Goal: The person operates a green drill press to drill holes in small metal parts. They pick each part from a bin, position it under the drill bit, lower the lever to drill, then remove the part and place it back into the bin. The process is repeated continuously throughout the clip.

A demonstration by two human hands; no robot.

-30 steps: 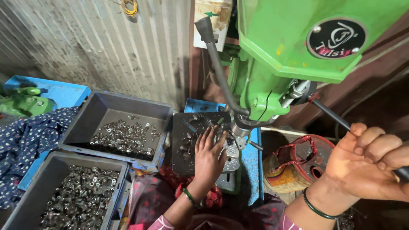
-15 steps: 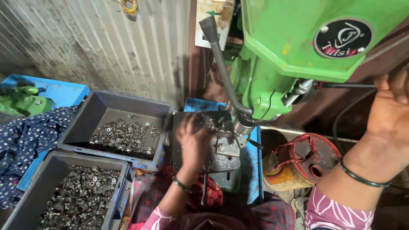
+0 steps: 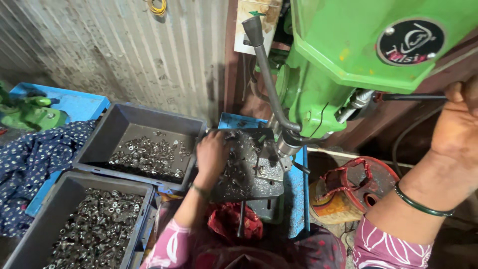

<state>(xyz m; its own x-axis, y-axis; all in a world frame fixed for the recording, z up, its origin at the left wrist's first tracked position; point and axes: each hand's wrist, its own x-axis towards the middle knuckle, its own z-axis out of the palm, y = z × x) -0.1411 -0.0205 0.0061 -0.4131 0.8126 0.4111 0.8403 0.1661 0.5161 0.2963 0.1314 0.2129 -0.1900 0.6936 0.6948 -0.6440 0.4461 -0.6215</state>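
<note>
Green paint covers the drill press (image 3: 348, 55) above me, with a round dark badge (image 3: 411, 41) high on its right side and a pale paper label (image 3: 254, 25) on the wall behind. My right hand (image 3: 460, 122) is wrapped around the black feed handle (image 3: 413, 97); its fingers run off the frame edge. My left hand (image 3: 211, 154) lies palm down on the dark drill tabletop (image 3: 249, 172) among small metal parts (image 3: 239, 169); whether it grips one I cannot tell. Two grey bins (image 3: 124, 124) of similar parts sit to the left, beside blue patterned cloth (image 3: 30, 159). A red-rimmed tin (image 3: 358, 187) stands at the right. The spindle (image 3: 286, 147) hangs just above the tabletop's plate.
</note>
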